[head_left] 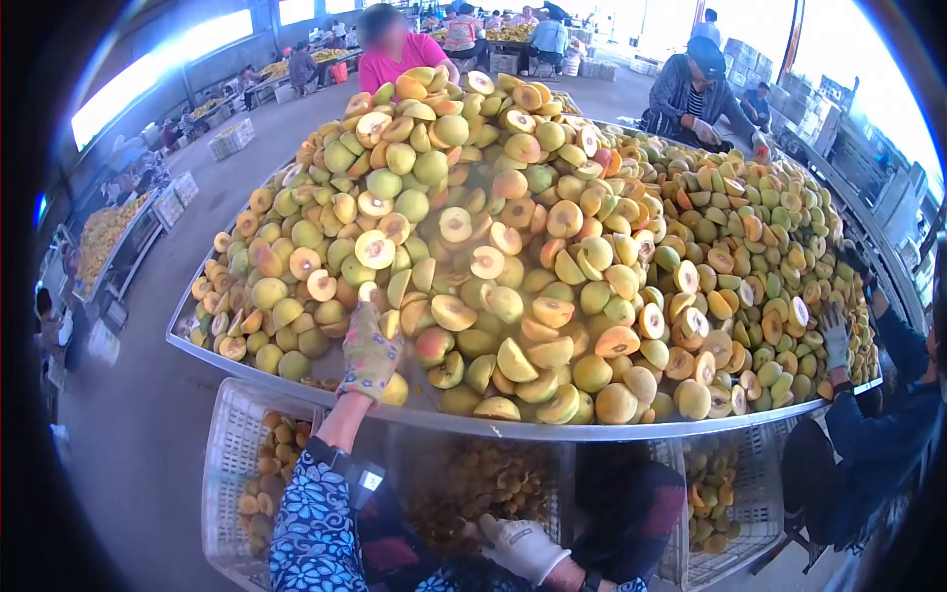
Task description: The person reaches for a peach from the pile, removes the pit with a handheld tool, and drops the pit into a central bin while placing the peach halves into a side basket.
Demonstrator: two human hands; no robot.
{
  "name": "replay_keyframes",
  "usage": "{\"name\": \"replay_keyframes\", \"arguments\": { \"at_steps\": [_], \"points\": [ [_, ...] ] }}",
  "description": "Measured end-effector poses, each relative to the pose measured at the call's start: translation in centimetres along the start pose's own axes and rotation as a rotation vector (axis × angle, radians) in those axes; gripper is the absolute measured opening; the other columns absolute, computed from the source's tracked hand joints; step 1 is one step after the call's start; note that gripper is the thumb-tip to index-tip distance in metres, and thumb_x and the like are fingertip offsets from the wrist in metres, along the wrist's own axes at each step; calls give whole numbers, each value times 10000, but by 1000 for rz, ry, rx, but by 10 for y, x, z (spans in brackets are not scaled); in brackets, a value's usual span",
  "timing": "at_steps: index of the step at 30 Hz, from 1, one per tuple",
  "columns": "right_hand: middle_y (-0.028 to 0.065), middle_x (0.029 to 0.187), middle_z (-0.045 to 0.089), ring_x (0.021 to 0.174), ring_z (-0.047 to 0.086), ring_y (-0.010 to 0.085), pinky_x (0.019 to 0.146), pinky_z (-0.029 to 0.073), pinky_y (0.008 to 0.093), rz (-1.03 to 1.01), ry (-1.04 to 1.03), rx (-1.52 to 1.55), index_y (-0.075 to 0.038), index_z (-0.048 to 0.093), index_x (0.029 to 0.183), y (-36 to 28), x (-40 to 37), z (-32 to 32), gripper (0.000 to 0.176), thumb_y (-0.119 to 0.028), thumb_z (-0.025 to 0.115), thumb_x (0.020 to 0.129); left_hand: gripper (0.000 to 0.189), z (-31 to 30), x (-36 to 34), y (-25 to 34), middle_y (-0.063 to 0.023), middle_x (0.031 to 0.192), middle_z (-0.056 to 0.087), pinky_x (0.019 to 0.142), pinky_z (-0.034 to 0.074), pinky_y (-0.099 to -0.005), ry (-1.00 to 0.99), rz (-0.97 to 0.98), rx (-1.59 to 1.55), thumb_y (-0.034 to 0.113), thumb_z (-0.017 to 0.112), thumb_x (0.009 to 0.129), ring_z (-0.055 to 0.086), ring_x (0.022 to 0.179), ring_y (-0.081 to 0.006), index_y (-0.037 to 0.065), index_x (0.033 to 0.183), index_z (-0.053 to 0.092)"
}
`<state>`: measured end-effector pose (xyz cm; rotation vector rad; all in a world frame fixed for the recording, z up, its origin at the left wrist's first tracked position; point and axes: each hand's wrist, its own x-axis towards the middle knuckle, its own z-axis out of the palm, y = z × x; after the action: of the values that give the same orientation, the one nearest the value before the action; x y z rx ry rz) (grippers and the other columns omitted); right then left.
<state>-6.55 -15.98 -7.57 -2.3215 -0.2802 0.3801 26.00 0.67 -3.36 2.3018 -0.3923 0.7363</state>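
A tall heap of halved yellow-green peaches [513, 247] covers a big metal table [552, 430]. My left hand [368, 347], in a flowered glove, reaches up onto the near slope of the heap and rests among the halves. Whether its fingers close on a piece is hidden. My right hand [523, 546], in a white glove, hangs low below the table edge, above a bin of cut fruit [483, 483]. Its fingers are apart with nothing seen in them.
White plastic crates holding peaches stand under the table at left [229, 464] and right [735, 513]. A co-worker's gloved hand [835, 335] works the pile at right. A person in pink [395, 54] and a seated person [695, 94] are on the far side. More fruit tables line the left wall.
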Motion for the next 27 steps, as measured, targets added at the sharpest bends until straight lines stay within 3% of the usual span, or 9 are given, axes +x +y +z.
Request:
{"name": "replay_keyframes", "arguments": {
  "at_steps": [3, 4, 6, 8, 9, 11, 14, 19, 27],
  "points": [
    [210, 852, 670, 797, 645, 423, 693, 499, 506, 48, -23, 2, -81, 491, 1062, 0, -1, -3, 323, -324, 620, 893, 431, -47, 2, 31, -153, 1004, 649, 826, 520, -388, -227, -357, -139, 130, 790, 740, 647, 930, -280, 19, 1070, 535],
    [216, 865, 673, 825, 647, 423, 722, 498, 507, 76, -27, 24, -84, 502, 1085, -4, -1, -5, 350, -343, 625, 883, 404, -53, -5, 14, -106, 990, 655, 766, 556, -352, -250, -440, -529, 121, 775, 776, 648, 925, -221, 21, 1091, 544],
    [226, 867, 664, 836, 638, 433, 710, 496, 505, 59, 53, 63, -65, 504, 1059, -8, -1, -9, 328, -325, 622, 895, 409, -74, -29, 16, -103, 1024, 645, 782, 588, -349, -75, -666, -1330, 132, 759, 818, 644, 957, -221, 32, 1148, 540],
    [242, 893, 656, 862, 621, 446, 710, 496, 485, -69, 140, 41, -54, 527, 1016, 9, 6, 4, 298, -310, 629, 904, 425, -84, -64, 14, -131, 1056, 632, 837, 602, -403, 36, -677, -1488, 170, 730, 864, 645, 994, -258, 44, 1214, 524],
    [218, 855, 651, 804, 635, 401, 698, 498, 449, -22, 188, 168, -46, 533, 1002, -7, 5, -7, 270, -279, 636, 909, 460, -100, -71, 38, -164, 1030, 665, 805, 592, -507, 69, -715, -1692, 435, 605, 927, 664, 985, -336, 29, 1143, 592],
    [152, 782, 623, 702, 610, 273, 671, 489, 376, -1, 258, 453, -33, 541, 986, -34, 9, -27, 214, -208, 642, 915, 514, -127, -86, 78, -209, 1053, 661, 823, 597, -507, 66, -828, -2012, 458, 584, 939, 661, 985, -348, -9, 1153, 579],
    [49, 715, 554, 667, 483, 101, 640, 460, 305, 109, 210, 685, -26, 551, 982, -64, 4, -53, 143, -132, 625, 921, 609, -141, -119, 102, -228, 1110, 644, 762, 616, -470, -25, -688, -2003, 533, 459, 982, 665, 970, -338, -14, 1241, 521],
    [143, 748, 628, 619, 590, 267, 626, 478, 347, -158, 228, 439, -11, 554, 971, -111, -1, -71, 168, -142, 641, 913, 605, -148, -156, 136, -196, 1118, 654, 841, 560, -373, -83, -724, -1626, 534, 450, 992, 667, 949, -268, -11, 1234, 552],
    [152, 772, 657, 708, 661, 231, 655, 499, 345, -82, 152, 553, -4, 574, 1011, -118, 4, -66, 205, -185, 634, 934, 496, -149, -174, 147, -153, 1121, 646, 855, 539, -338, -72, -431, -1188, 412, 393, 1021, 655, 974, -231, -20, 1203, 556]
  ]
}}
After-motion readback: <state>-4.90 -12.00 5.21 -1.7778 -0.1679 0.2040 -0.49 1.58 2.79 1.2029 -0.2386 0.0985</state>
